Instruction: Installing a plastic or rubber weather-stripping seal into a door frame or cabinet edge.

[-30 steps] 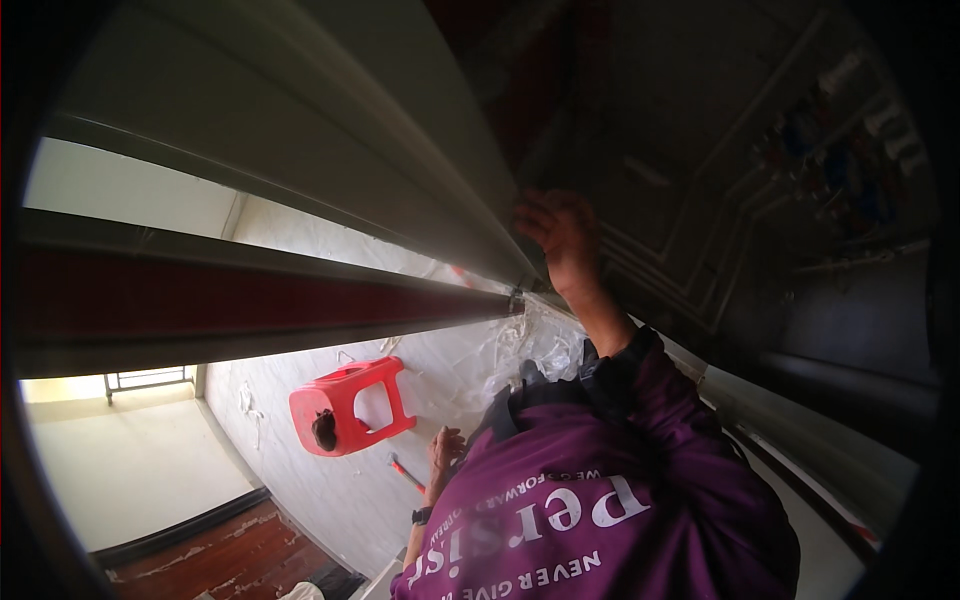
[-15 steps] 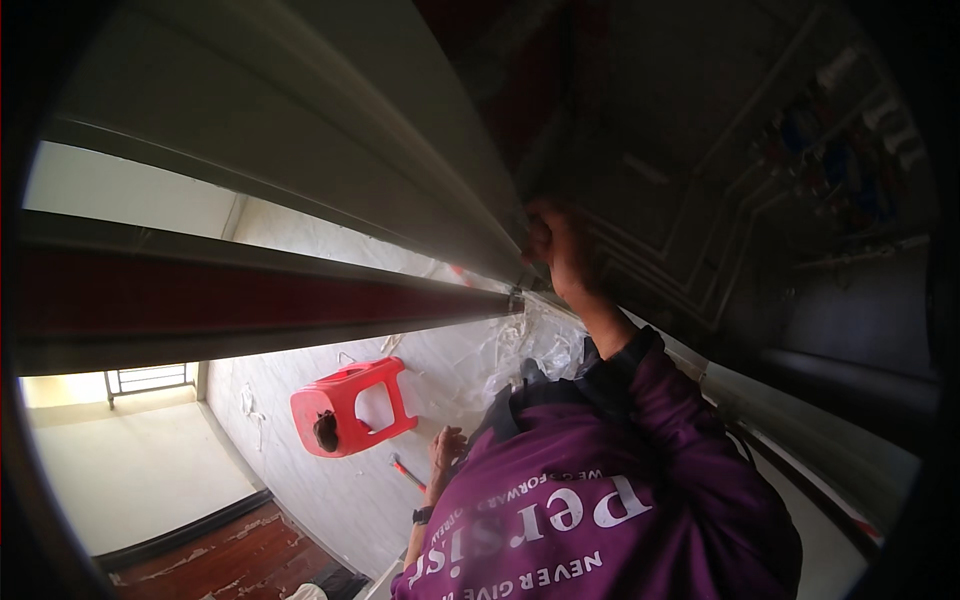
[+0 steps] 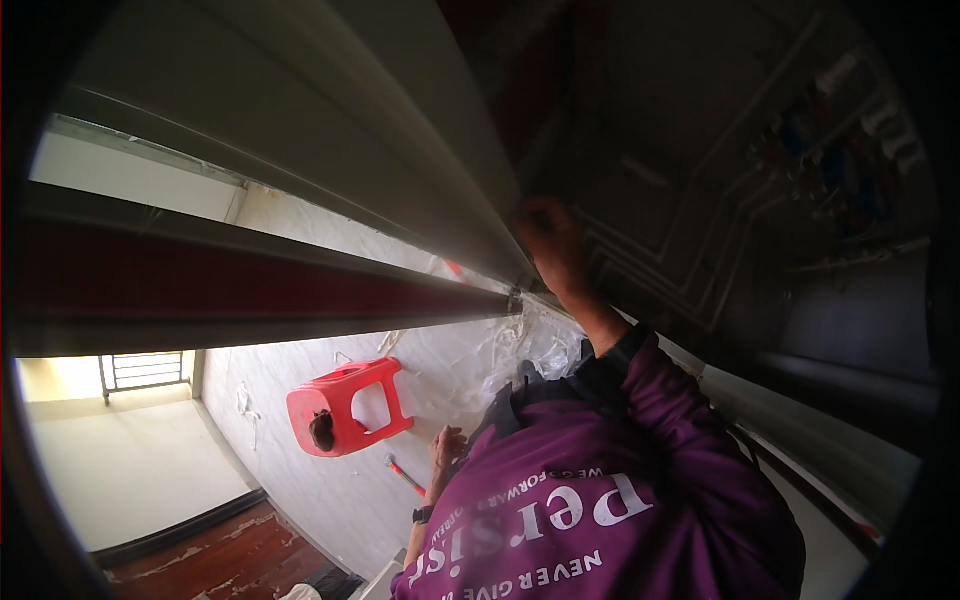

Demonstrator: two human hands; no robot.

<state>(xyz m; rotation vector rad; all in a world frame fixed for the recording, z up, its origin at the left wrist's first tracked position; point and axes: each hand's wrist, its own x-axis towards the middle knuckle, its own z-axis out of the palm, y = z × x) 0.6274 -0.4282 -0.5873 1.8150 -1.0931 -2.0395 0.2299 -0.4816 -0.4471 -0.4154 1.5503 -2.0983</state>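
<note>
My right hand [image 3: 552, 238] is raised in shadow at the edge of a tall grey panel [image 3: 400, 130]. Its fingers look curled against that edge, though the dark blurs their tips. Low beside my body hangs my left hand [image 3: 447, 448], its fingers loosely bent and apart with nothing visible in them. Below the panel, a long dark red-and-grey bar [image 3: 250, 285] runs in from the left and ends near my right forearm. On the pale floor, a tool with a red handle [image 3: 408, 477] lies close to my left hand.
A red plastic stool [image 3: 385, 372] with a dark brown patch on its seat stands left of me. Crumpled clear plastic sheeting [image 3: 540, 340] lies at my front. A brown wooden surface [image 3: 220, 560] shows at lower left. Pale lines and colourful items [image 3: 845, 180] sit in the dark at right.
My right hand has shifted slightly up and left along the panel edge into deeper shadow. The panel and bar appear slightly shifted in view. My left hand stays in place.
</note>
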